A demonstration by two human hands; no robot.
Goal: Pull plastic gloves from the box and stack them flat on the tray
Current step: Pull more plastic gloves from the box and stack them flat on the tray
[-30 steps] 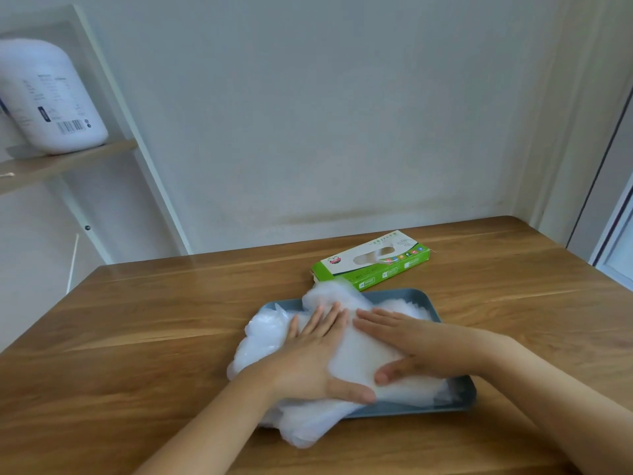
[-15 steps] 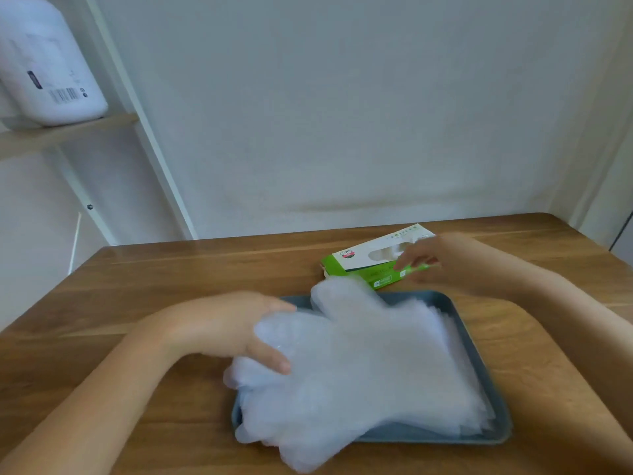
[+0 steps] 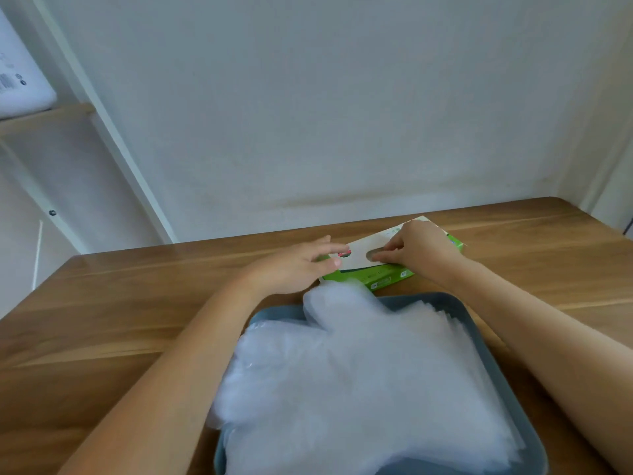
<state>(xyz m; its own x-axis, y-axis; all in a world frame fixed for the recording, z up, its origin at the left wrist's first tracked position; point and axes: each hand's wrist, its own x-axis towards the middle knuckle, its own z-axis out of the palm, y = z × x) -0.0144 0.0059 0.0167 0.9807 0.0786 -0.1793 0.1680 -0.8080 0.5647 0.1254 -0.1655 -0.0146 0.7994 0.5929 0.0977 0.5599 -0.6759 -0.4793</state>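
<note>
The box [image 3: 383,277] lies on the worktop [image 3: 102,320], just beyond the far rim of the tray [image 3: 486,341]. The plastic gloves [image 3: 359,378] already stacked fill the tray and overhang its left rim.

The left hand [image 3: 294,265] is laid against the left end of the box with its fingers [image 3: 325,250] nearly straight and nothing gripped. It is judged that the box is being steadied. The right hand [image 3: 421,248] is set on the box top, its fingers [image 3: 385,257] curled and drawn together at the dispensing slot [image 3: 370,256]. Whether a glove is already pinched there cannot be told.

The glove film is judged to be very thin, light, limp and slippery, and liable to cling to adjacent layers. A single glove should be taken by whatever edge is exposed in the slot, pinched between thumb and forefinger, and drawn out slowly. The box is light and should be held down during the pull. The stack may slide if it is pressed sideways
</note>
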